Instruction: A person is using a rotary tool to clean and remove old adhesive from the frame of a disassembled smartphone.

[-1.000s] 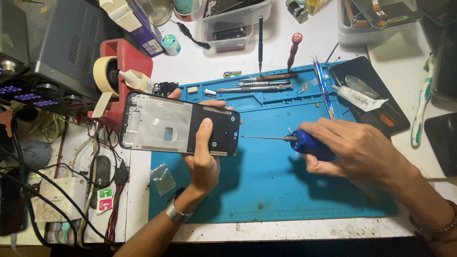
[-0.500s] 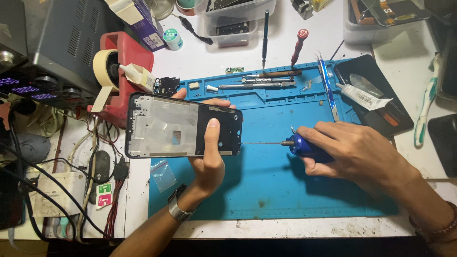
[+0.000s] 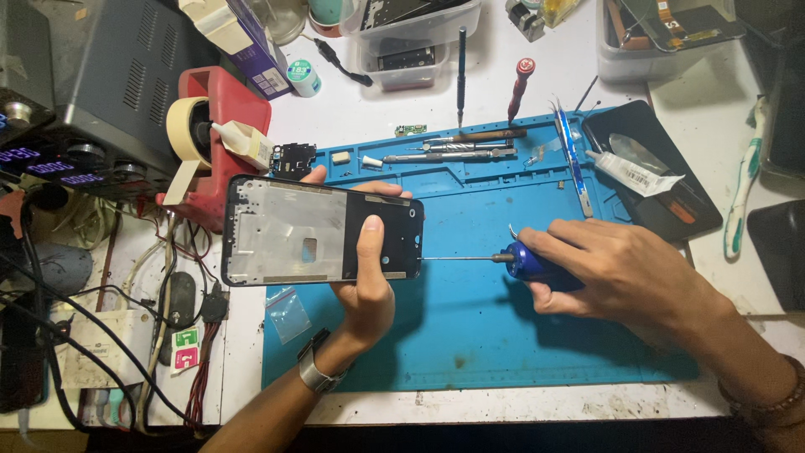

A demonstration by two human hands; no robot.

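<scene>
Holding the phone frame [image 3: 323,231] clamped in my left hand [image 3: 366,285] above the blue mat [image 3: 470,335], I see my right hand [image 3: 620,273], closed on the blue screwdriver [image 3: 537,264], has brought its tip to the frame's edge, closer than a second ago, ready for a screw.

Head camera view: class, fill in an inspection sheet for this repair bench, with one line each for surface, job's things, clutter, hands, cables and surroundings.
Surface: blue work mat on a white, scuffed table.
Job's things: phone frame, open side up; blue-handled screwdriver, its tip at the frame's right edge.
Clutter: metal tools in the mat's top tray, tweezers, glue tube, toothbrush, small clear bag.
Hands: left hand grips the frame, thumb on top; right hand wraps the screwdriver handle.
Cables: tangled black and red leads at left.
Surroundings: red tape dispenser, bench power unit, clear parts boxes.
</scene>
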